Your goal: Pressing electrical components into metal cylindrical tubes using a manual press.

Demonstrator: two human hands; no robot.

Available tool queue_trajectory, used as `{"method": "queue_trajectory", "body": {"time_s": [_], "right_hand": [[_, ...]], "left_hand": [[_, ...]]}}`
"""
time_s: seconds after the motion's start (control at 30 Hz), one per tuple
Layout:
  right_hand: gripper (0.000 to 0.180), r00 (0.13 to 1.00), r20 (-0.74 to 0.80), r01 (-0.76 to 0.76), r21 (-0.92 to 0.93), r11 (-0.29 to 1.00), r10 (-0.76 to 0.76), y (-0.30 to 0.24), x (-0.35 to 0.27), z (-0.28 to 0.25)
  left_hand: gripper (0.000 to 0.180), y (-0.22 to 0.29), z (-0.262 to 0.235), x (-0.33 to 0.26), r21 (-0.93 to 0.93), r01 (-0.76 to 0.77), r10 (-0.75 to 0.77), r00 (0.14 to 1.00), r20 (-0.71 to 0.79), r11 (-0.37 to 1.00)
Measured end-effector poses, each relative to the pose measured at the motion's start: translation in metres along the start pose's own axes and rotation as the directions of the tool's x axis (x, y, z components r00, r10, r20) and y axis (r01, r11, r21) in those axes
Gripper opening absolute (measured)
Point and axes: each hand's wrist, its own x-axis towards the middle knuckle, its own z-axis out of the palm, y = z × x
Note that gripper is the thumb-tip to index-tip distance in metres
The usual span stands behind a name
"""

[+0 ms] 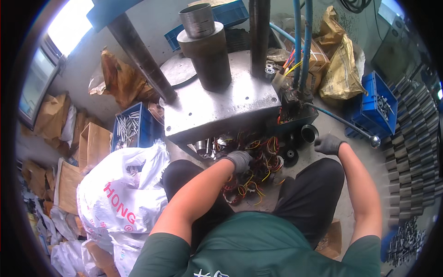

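My left hand (241, 160), in a grey glove, reaches into a heap of wound motor coils with red, yellow and black wires (251, 177) below the press. Its fingertips are hidden among them. My right hand (328, 144), also gloved, is at the right with its fingers curled; what they hold, if anything, is hidden. Close beside it is a dark open-ended metal ring (309, 133). A black round part with a hole in its centre (290, 156) lies between the hands. Shiny metal parts (205, 147) sit under the press, left of my left hand.
The steel press block (217, 111) stands ahead, with thick columns. A ball-ended lever (374, 141) juts out at right. Blue bins (140, 124) hold metal rods at left, another blue bin (378, 101) is at right. A white sack (124, 184) stands left; stacked metal cylinders (413, 147) line the right.
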Motion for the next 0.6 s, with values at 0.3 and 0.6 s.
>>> {"method": "queue_trajectory", "body": {"time_s": [0.3,0.6], "right_hand": [[0.035,0.852,-0.479,0.461,0.496,0.736,-0.21,-0.161,0.02,-0.066],[0.037,0.93,-0.286,0.266,0.957,0.112,0.232,-0.163,0.033,-0.04]], "left_hand": [[0.039,0.023,-0.029,0.001,-0.168,0.073,-0.086,0.993,-0.076,0.983],[0.023,0.067,-0.102,-0.069,-0.64,-0.386,-0.179,0.749,-0.637,0.664]]}}
